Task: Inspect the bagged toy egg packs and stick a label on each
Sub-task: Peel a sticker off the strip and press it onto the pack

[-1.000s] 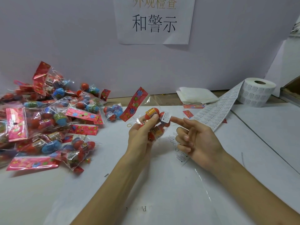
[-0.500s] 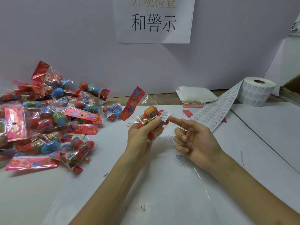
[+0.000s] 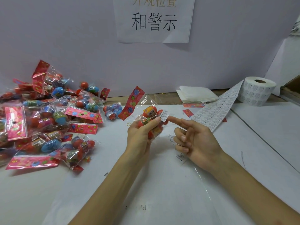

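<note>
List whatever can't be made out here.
Head view:
- Label print: too small.
- Sign top line: cut by top edge.
- Pack lower eggs: left hand covers them.
- Whether right hand holds the strip: curled fingers hide it.

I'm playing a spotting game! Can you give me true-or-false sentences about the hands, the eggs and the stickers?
1. The left hand holds an egg pack. True.
2. The right hand touches one finger to a white label on that pack. True.
3. The label roll sits left, beside the pile of packs. False: it sits far right, the pile left.
4. The held pack's top strip is blue. False: it is red with flowers.
</note>
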Action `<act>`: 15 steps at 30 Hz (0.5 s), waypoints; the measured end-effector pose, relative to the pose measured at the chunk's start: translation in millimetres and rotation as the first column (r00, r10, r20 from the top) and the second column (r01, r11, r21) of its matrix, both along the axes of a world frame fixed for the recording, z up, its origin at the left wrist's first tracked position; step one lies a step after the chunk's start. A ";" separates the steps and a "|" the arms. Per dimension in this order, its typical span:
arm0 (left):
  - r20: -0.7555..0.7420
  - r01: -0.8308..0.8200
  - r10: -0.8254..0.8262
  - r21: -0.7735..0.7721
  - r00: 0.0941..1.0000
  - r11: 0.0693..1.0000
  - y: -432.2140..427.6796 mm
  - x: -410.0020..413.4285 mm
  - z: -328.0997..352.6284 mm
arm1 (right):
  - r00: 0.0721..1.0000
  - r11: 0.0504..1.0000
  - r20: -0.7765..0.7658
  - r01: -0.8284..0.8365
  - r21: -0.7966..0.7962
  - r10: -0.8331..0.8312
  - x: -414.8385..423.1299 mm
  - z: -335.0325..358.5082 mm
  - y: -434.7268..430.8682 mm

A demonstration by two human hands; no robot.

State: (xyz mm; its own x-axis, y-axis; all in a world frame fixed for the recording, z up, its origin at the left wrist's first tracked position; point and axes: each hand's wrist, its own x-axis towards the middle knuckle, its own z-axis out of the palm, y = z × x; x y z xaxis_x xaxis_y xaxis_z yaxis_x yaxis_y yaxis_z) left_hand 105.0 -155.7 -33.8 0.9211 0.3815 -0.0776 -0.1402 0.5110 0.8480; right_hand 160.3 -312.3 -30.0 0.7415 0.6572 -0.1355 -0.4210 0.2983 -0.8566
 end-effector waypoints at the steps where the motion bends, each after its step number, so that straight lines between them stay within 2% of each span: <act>1: -0.002 -0.004 0.004 0.001 1.000 1.000 -0.1 -0.1 0.3 | 1.000 1.000 0.001 -0.004 0.000 0.004 0.1 -0.3 -0.1; 15: -0.044 -0.094 0.095 0.026 0.995 0.995 -1.8 -0.4 3.3 | 1.000 1.000 0.001 -0.030 0.009 0.030 -1.1 -0.1 0.5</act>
